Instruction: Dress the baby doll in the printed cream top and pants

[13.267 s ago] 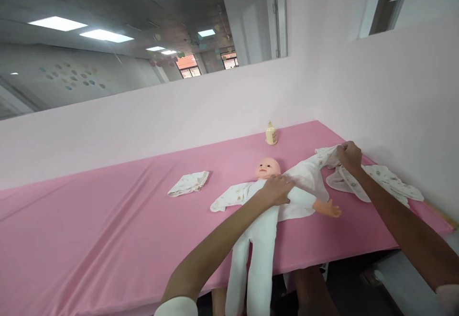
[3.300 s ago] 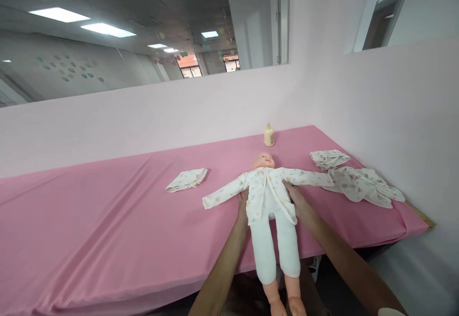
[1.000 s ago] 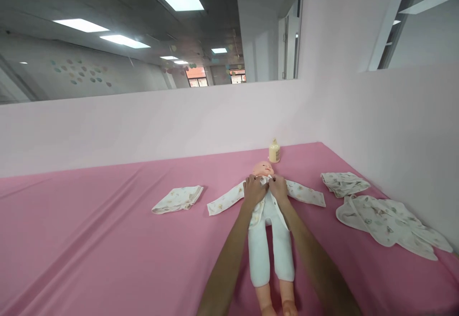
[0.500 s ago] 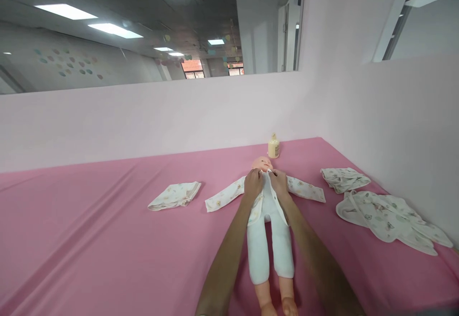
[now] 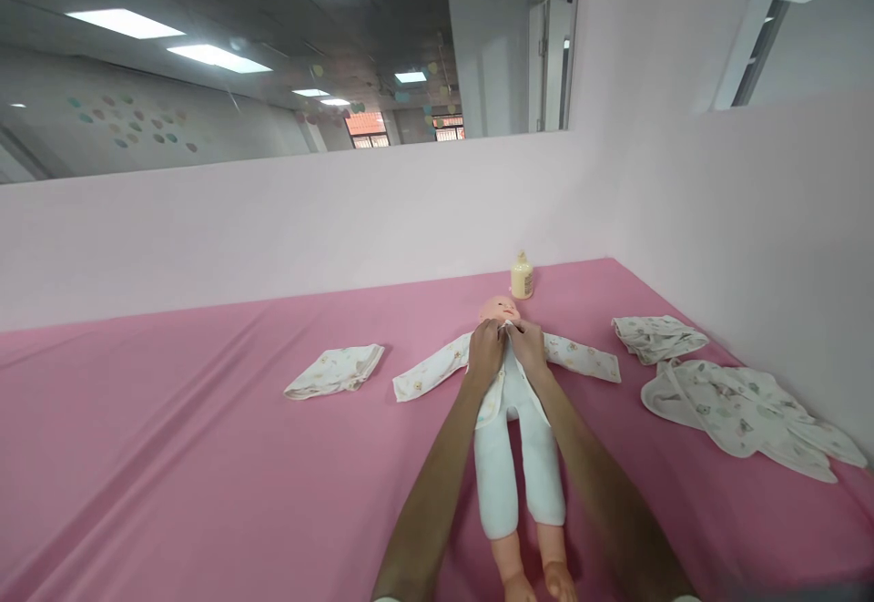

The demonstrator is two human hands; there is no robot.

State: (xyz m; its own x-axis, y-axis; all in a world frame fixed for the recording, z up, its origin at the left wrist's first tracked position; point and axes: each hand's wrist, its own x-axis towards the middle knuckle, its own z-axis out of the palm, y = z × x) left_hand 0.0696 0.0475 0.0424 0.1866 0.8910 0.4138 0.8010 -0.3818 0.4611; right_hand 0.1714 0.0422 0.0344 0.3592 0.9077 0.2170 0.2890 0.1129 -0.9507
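A baby doll [image 5: 534, 474] lies on its back on the pink sheet, its head toward the wall and its feet toward me. It wears a white printed baby jacket [image 5: 437, 368], with both sleeves stretched out sideways and the front hanging apart lower down over the white body. At the doll's neck, my left hand [image 5: 485, 350] is closed on one front edge of the jacket. My right hand [image 5: 528, 347] pinches the opposite edge just beside it. The fingers nearly meet under the chin and partly hide the collar.
A pale yellow pump bottle [image 5: 522, 278] stands behind the doll's head. Left of the doll lies a folded printed cloth [image 5: 336, 372]. On the right are another folded cloth [image 5: 658, 339] and a spread printed garment [image 5: 747, 413]. The pink sheet [image 5: 170, 456] meets white walls behind and right.
Both hands have drawn closer together at the doll's neck, bringing the jacket's upper front edges nearer each other. The surrounding cloths and bottle stay in place.
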